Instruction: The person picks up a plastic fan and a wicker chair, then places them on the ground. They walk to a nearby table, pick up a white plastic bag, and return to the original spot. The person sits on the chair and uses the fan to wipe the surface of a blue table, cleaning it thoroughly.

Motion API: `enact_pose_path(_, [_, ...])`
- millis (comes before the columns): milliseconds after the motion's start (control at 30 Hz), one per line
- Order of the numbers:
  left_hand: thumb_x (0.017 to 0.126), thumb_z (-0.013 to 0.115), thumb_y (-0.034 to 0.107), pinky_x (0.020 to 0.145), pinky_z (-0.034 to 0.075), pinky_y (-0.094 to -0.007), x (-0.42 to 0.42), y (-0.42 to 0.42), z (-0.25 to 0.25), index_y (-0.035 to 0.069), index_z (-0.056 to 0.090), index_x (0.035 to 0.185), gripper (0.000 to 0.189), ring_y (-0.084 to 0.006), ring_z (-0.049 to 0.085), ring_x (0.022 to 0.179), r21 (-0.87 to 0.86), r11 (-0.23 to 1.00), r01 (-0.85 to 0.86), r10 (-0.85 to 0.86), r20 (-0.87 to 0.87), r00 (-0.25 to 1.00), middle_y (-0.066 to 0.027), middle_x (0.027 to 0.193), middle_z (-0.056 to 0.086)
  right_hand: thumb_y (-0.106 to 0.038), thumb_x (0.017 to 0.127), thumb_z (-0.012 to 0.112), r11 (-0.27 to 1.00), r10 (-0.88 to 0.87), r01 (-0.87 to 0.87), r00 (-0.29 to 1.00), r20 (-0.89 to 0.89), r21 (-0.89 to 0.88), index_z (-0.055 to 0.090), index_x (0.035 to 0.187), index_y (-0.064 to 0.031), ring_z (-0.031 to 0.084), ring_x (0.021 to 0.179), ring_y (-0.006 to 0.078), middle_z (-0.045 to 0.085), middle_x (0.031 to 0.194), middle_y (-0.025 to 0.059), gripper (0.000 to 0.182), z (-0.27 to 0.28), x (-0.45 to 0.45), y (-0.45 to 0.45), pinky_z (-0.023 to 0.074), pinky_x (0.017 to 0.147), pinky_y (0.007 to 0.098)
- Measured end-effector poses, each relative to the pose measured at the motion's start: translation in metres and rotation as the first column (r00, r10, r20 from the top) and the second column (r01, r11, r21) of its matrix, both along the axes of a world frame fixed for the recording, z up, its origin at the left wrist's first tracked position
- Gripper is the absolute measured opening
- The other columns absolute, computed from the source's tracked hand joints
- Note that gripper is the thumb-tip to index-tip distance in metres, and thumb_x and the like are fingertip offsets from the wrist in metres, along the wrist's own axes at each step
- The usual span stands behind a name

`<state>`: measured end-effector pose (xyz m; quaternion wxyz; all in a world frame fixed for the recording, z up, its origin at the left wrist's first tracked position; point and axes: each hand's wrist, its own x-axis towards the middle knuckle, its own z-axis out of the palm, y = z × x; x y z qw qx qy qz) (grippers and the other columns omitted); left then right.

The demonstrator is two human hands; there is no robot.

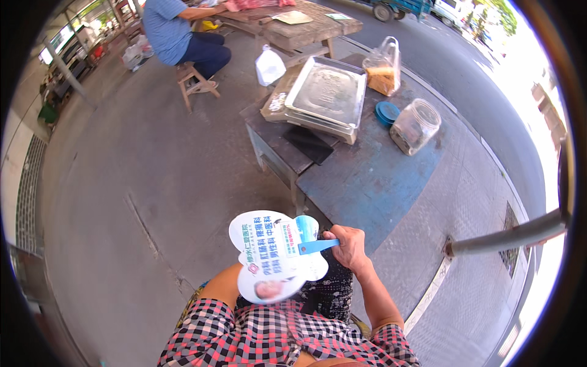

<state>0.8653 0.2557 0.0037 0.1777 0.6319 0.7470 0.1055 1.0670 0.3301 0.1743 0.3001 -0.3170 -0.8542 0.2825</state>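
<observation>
My right hand (349,245) grips the blue handle (318,247) of a plastic hand fan (263,238). The white fan is butterfly-shaped, bears printed writing and pictures, and lies flat-on over my lap. My left forearm (222,286) runs behind it, so the left hand is hidden. Just beyond my right hand is a worn blue-topped table (367,188). On the table stand a weighing scale with a metal pan (328,91), a dark smartphone (309,144), a clear plastic jar (415,128) without its lid, and a round blue lid (387,111).
A clear plastic bag (384,78) with tan contents stands beyond the lid. Behind the scale is a white plastic container or bag (269,66). A person (169,32) sits on a wooden stool (195,85) at a thick wooden table (312,30). A metal pole (509,234) leans in at right, beside a road.
</observation>
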Motion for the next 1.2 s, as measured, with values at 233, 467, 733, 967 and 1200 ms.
enact_pose_path(233, [0.074,0.066,0.041,0.088,0.041,-0.0499,0.003,-0.006,0.007,0.013,0.058,0.12,0.055,-0.037,0.047,0.113,-0.071,0.997,-0.01,0.002,-0.118,0.993,-0.019,0.124,0.047,-0.04,0.103,0.036,0.631,-0.468,-0.344,0.546,-0.695,-0.695,0.033,0.065,-0.012,0.02,0.043,0.0069,0.026,0.051,-0.0027,0.047,0.016,-0.038,0.015,0.0146,0.041,0.0245])
enact_pose_path(467, [0.071,0.068,0.039,0.083,0.039,-0.0516,0.004,-0.011,0.03,0.013,0.06,0.116,0.053,-0.0359,0.045,0.113,-0.074,0.997,-0.02,0.011,-0.117,0.993,-0.0147,0.117,0.05,-0.016,0.088,0.061,0.948,0.311,-0.312,0.95,-0.021,-0.064,0.05,0.069,-0.0006,0.052,0.052,0.0206,0.045,0.058,0.0189,0.027,0.011,-0.084,-0.008,0.0431,0.053,0.039])
enact_pose_path(733, [0.079,0.066,0.038,0.091,0.04,-0.0474,0.004,0.0,0.03,0.011,0.058,0.116,0.047,-0.0277,0.049,0.114,-0.214,0.977,-0.018,-0.003,-0.1,0.995,-0.0161,0.119,0.053,-0.045,0.101,0.038,0.333,-0.333,-0.69,0.551,-0.765,-0.643,0.038,0.065,-0.0091,0.024,0.044,0.0075,0.03,0.053,-0.0019,0.051,0.044,-0.138,0.006,0.0179,0.04,0.0256])
enact_pose_path(967, [0.078,0.065,0.038,0.091,0.038,-0.052,-0.003,-0.017,0.033,0.009,0.056,0.12,0.052,-0.0307,0.049,0.115,-0.238,0.961,-0.143,0.145,-0.007,0.989,-0.0168,0.121,0.052,-0.02,0.09,0.058,0.892,0.445,-0.448,0.894,-0.055,-0.059,0.055,0.072,-0.0045,0.055,0.057,0.0366,0.054,0.059,0.0137,0.024,-0.007,-0.157,-0.027,0.0429,0.053,0.0413])
enact_pose_path(1200, [0.079,0.063,0.038,0.093,0.037,-0.0522,-0.004,-0.007,0.034,0.007,0.054,0.122,0.054,-0.0325,0.048,0.115,-0.177,0.981,-0.084,0.087,0.01,0.996,-0.018,0.122,0.052,-0.035,0.101,0.043,0.727,0.271,-0.476,0.861,-0.43,-0.495,0.049,0.071,-0.0029,0.041,0.053,0.0182,0.039,0.056,0.0052,0.044,-0.007,-0.154,-0.026,0.0348,0.051,0.0335])
